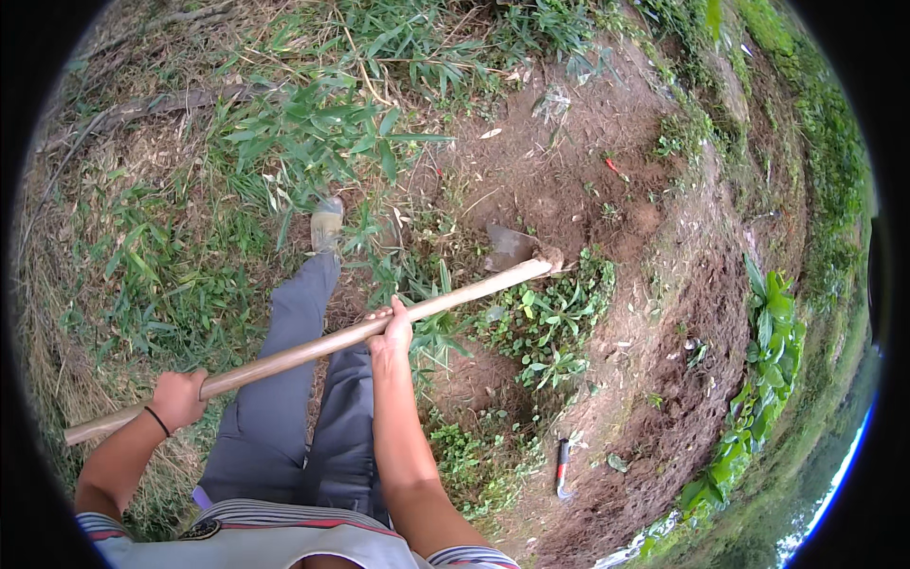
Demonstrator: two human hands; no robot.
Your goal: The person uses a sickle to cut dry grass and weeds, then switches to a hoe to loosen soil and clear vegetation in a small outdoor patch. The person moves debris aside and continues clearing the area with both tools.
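Note:
A hoe with a long wooden handle (298, 353) slants across my body from lower left to upper right. My left hand (179, 400) is wrapped around the handle near its butt end. Around the middle of the handle, my right hand (391, 328) grips with the thumb lying along the wood. At the far end is the broad metal hoe blade (510, 246), with soil clumped where it joins the handle. The blade is just over bare brown soil beside a patch of low leafy weeds (551, 320); whether it touches the ground I cannot tell.
A tool with a black and red handle and a curved metal end (563, 469) lies on the soil at lower right. Bamboo-like shoots (320, 135) grow ahead of my shoe (327, 224). A dead branch (178, 103) lies upper left. Tilled earth (682, 370) borders a leafy green row (775, 341).

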